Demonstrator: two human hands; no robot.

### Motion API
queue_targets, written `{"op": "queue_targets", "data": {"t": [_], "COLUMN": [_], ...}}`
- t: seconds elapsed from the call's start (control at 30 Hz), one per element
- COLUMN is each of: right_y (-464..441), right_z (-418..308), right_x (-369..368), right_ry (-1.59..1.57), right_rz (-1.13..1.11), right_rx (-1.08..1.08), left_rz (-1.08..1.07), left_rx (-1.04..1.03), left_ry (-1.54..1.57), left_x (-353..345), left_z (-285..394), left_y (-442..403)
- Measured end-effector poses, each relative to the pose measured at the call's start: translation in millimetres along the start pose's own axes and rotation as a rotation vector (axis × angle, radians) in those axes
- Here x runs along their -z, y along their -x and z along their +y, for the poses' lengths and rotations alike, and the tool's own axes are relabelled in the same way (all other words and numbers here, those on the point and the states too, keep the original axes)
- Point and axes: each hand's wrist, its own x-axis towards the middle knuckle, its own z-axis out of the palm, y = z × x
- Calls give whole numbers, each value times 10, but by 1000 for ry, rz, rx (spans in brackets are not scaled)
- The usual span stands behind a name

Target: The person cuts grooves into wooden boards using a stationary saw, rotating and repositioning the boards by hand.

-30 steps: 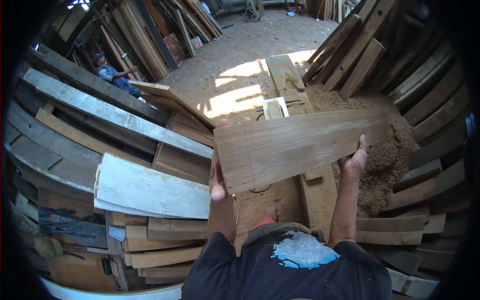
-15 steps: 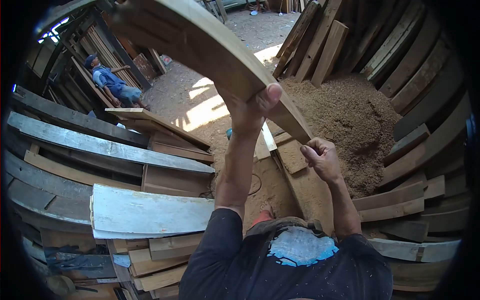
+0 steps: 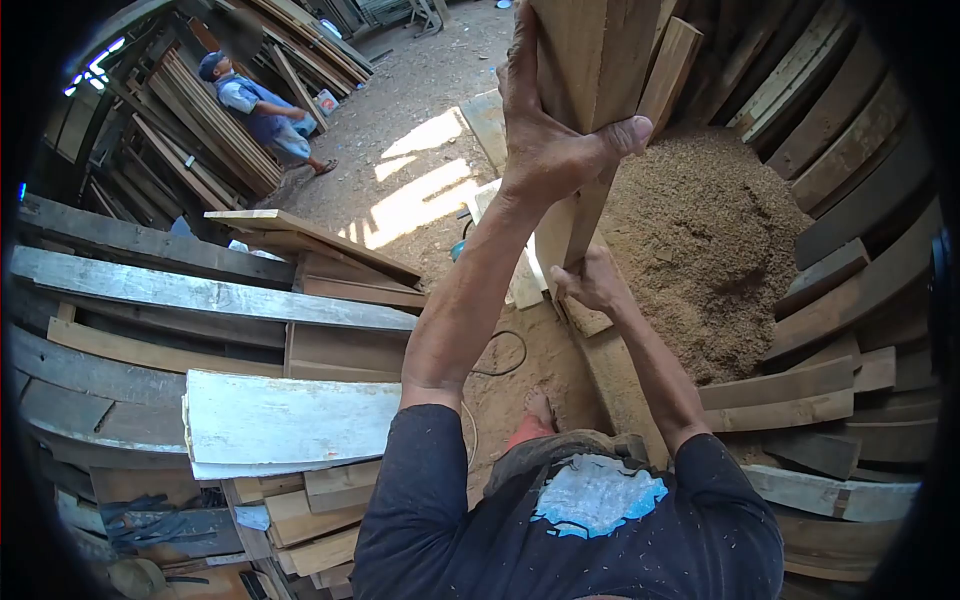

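A long, thick wooden beam (image 3: 592,65) slants away from me, its far end cut off by the top of the view. My left hand (image 3: 560,150) is wrapped round its middle, thumb across the right side and fingers up the left. Lower down, my right hand (image 3: 592,282) grips the near end, with part of its fingers hidden against the wood. Just under that end lies a long timber (image 3: 618,375) on the ground, with pale wood pieces (image 3: 525,280) beside it.
Sawdust (image 3: 700,250) is heaped at the right, below leaning boards (image 3: 670,70). A white-painted board (image 3: 290,420) and stacked planks (image 3: 340,492) stand close on my left. A cable (image 3: 525,350) lies by my foot (image 3: 540,408). Another person (image 3: 265,110) walks at the far left.
The beam has swung from the upper left to point more straight ahead, and both hands have moved with it. The other person has stepped to the right.
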Motion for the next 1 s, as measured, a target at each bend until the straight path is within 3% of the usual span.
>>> {"op": "queue_targets", "data": {"t": [0.37,0.47,0.53,0.6,0.67,0.87,0.93,1.0], "right_y": [-233,-314,-341,-356,-394,-572,-594,-611], "right_z": [74,53,74,40,3,93,93,102], "right_x": [-155,-237,-297,-321,-324,-366,-385,-392], "right_ry": [28,-38,-55,-48,-18,-2,-25,-13], "right_rz": [-53,5,7,21,46,20,46,41], "right_rx": [0,20,37,53,72,63,75,84], "left_rz": [8,-11,123,129,15,53,-15,-2], "left_rx": [138,64,-42,-50,34,132,-80,-97], "left_ry": [50,-130,-550,-577,-211,-37,-285,-290], "left_x": [197,278,118,142,340,369,493,511], "left_z": [-206,-163,-121,-125,-158,-209,-300,-310], "left_y": [25,43,65,67,40,-36,-87,-82]}}
